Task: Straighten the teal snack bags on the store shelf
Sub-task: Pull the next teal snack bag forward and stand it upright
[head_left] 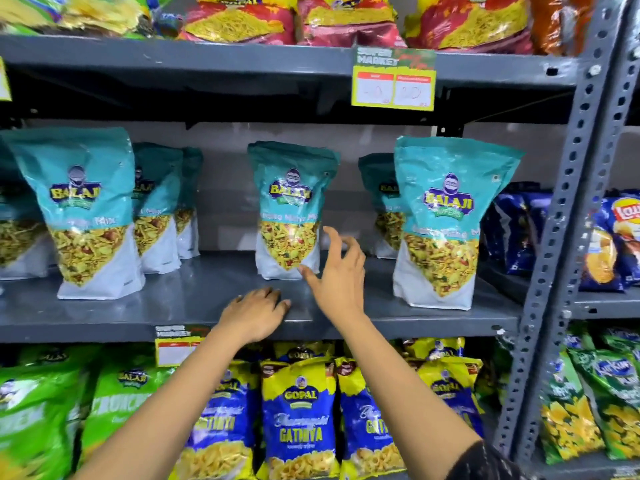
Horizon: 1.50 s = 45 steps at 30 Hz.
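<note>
I see the middle teal snack bag (pixel 289 209) upright on the grey shelf (pixel 194 299) | my right hand (pixel 337 271) spread, just beside its lower right corner (contact unclear) | my left hand (pixel 254 315) flat on shelf edge, holding nothing

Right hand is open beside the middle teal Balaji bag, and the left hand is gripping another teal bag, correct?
Not quite. The head view shows the left hand resting flat on the grey shelf, holding nothing. The right hand is open beside the middle teal Balaji bag.
</note>
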Available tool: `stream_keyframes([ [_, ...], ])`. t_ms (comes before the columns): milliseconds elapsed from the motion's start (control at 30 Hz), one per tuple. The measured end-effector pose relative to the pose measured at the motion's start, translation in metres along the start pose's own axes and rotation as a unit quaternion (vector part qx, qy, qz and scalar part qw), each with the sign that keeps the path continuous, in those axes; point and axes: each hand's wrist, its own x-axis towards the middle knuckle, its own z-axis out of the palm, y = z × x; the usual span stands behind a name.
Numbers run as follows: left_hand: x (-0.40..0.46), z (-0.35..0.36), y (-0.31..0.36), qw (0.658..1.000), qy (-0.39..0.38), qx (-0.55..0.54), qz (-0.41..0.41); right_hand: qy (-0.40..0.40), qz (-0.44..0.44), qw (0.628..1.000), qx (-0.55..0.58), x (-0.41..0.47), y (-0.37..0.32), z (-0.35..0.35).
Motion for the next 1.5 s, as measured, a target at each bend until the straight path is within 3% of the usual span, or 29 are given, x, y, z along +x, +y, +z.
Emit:
stream_keyframes([
  [300,0.018,-0.018,-0.099,0.997,-0.078,-0.018,-0.012,-0.055,0.086,0.995,-0.007,0.036,-0.027,0.059],
  [533,0.022,-0.008,-0.104,0.997,-0.065,-0.034,-0.012,-0.083,0.116,0.990,0.014,0.047,-0.036,0.080],
  [767,0.022,-0.008,-0.103,0.997,-0.058,-0.043,-0.009,-0.063,0.113,0.990,0.063,0.047,-0.036,0.091],
  [1500,0.028,-0.004,-0.107,0.998,-0.052,-0.036,-0.017,-0.077,0.100,0.992,-0.007,-0.002,-0.056,0.041],
])
